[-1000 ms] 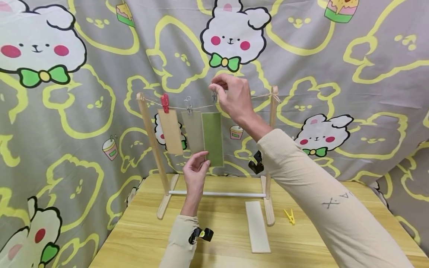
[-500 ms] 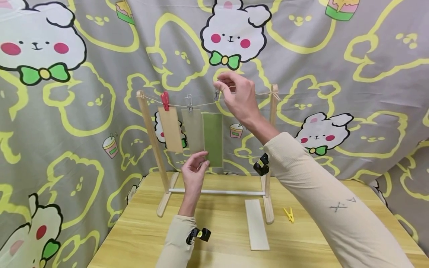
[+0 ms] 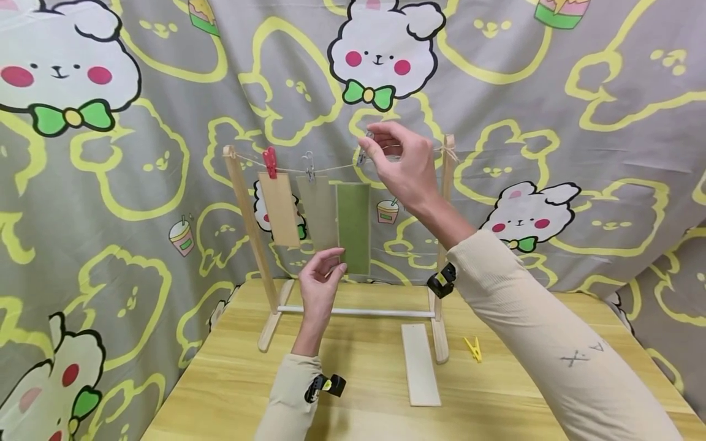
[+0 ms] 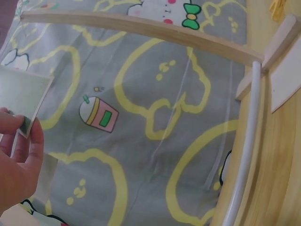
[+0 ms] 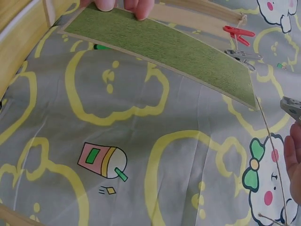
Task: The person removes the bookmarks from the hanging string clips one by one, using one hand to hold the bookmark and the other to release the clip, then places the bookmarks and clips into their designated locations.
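Observation:
My left hand (image 3: 318,288) pinches the lower left edge of a green rectangular card (image 3: 353,226), which stands upright below a string (image 3: 336,169). Above the card and to its right, my right hand (image 3: 407,160) pinches a grey see-through clothespin (image 3: 361,155). The right wrist view shows this clothespin (image 5: 291,106) apart from the green card (image 5: 160,49), whose top end reaches the string (image 5: 269,129). On the left, a red clothespin (image 3: 269,163) holds a tan card (image 3: 280,211) on the string. Beside it, a clear clothespin (image 3: 309,166) holds a grey card (image 3: 318,211).
A wooden frame with a left post (image 3: 248,226), right post (image 3: 448,177) and white crossbar (image 3: 364,312) stands on the wooden table (image 3: 237,392). Toward the front right lie a cream card (image 3: 421,367) and a yellow clothespin (image 3: 473,349). Patterned cloth (image 3: 529,122) hangs behind.
My right hand has moved a little to the right with the grey clothespin. The green card has shifted slightly right in my left hand's grip.

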Motion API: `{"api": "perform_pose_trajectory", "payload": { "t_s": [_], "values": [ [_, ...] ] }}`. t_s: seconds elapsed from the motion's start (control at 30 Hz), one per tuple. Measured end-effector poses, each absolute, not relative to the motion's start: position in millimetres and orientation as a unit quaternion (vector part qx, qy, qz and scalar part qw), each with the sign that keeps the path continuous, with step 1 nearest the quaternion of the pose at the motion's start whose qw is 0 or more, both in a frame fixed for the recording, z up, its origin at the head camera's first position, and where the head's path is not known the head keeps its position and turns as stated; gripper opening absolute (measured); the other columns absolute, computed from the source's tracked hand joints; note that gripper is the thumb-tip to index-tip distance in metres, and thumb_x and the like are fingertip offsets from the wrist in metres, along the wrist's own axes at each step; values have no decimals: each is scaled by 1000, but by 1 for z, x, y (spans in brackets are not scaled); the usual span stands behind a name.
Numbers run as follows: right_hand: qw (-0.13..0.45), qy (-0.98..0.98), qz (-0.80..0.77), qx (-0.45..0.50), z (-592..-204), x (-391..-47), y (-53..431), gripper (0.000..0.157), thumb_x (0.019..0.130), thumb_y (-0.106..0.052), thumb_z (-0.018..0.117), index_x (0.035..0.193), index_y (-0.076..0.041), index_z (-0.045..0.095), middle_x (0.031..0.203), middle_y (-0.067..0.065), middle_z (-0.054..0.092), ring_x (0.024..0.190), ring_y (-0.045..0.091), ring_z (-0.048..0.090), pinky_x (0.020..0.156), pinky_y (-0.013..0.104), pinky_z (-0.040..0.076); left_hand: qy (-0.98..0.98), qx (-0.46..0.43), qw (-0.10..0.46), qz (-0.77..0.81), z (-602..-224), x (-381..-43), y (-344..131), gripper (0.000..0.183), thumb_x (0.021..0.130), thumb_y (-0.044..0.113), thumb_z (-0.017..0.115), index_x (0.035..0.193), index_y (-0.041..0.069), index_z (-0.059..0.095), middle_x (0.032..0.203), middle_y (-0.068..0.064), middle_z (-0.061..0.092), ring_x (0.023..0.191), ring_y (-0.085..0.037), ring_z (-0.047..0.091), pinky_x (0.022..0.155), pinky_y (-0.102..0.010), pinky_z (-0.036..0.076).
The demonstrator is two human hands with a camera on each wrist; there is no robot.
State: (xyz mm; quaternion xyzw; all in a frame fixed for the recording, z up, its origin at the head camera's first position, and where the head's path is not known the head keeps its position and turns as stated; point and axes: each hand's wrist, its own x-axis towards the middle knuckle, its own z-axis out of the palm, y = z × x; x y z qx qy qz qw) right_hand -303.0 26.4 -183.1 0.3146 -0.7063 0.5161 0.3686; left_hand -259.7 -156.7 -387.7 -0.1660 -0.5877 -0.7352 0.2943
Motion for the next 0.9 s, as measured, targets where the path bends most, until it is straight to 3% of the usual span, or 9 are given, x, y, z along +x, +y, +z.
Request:
{"api": "perform_pose_trajectory", "payload": {
  "t_s": [0.4,0.9],
  "values": [
    [401,-691,502,332,-194,-290,41,30,94,-25,77,116,-4,75,98,4,77,85,6,72,84,24,59,-594,-174,287,-731,-383,-252,-156,31,83,-20,70,113,-14,67,112,-23,72,95,-15,70,84,-26,60],
    [357,-663,555,352,-215,-274,65,29,90,-9,79,117,0,73,98,7,74,88,15,71,88,30,60,-601,-172,280,-729,-386,-241,-157,31,83,-20,70,113,-15,66,110,-14,73,91,-13,69,81,-25,60]
  ]
}}
